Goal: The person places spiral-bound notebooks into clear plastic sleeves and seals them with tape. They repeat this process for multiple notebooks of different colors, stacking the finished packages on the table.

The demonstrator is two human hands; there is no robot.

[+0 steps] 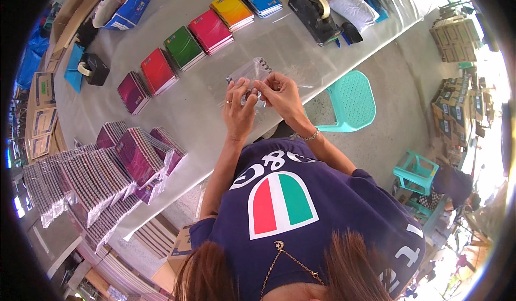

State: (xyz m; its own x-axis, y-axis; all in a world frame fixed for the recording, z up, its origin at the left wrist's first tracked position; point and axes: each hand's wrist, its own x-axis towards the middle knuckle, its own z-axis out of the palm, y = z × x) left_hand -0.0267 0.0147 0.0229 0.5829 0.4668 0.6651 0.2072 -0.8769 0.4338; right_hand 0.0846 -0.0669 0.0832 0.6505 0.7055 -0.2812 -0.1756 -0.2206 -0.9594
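Note:
Near the table's edge, both my hands work at a clear plastic bag (244, 72). Dark binding coils show at its upper right corner, so a spiral-bound notebook seems to be inside; glare hides its cover. My left hand (239, 110), a ring on one finger, has its fingers bent onto the plastic. Thumb and forefinger of my right hand (284, 97) pinch the plastic beside it. Beyond my hands runs a slanting row of spiral notebooks: purple (133, 92), red (159, 71), green (184, 47), pink (211, 31), yellow (231, 10) and blue (260, 0).
Stacks of bagged purple notebooks (97, 174) stand on the left. Tape dispensers sit at far right (314, 16) and far left (95, 69), near a blue-and-white bag (123, 5). A turquoise stool (352, 101) stands right of the table; cartons (457, 110) are farther right.

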